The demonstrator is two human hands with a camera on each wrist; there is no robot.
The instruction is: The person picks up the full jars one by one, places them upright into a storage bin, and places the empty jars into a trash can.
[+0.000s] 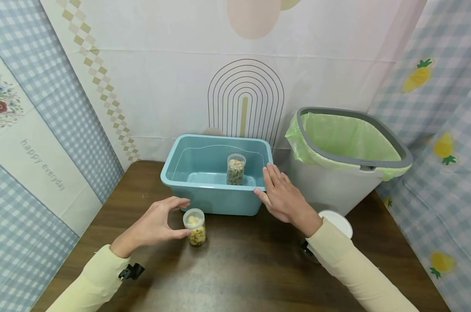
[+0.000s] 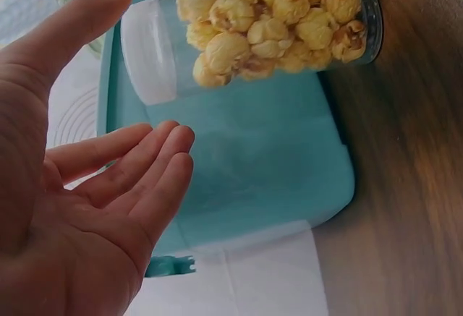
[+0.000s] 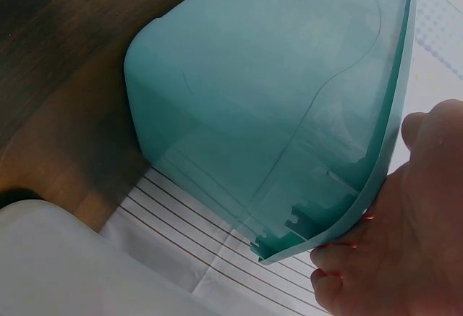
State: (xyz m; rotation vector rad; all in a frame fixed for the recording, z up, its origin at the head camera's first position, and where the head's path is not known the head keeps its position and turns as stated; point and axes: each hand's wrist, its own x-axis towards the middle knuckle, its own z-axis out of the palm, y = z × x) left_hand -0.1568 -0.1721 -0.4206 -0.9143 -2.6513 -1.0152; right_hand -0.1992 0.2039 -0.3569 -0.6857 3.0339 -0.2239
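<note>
Upright on the desk (image 1: 239,268), just before the blue bin (image 1: 204,197), the popcorn jar (image 1: 195,227) stands between the left hand's (image 1: 157,225) spread thumb and fingers, its grip released. Meanwhile, the right hand (image 1: 284,197) rests flat-fingered on the bin's rim.

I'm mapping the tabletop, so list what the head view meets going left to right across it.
Left hand → popcorn jar on the table → jar inside the blue tub → right hand on the tub's rim → white lid → lined trash bin.
</note>
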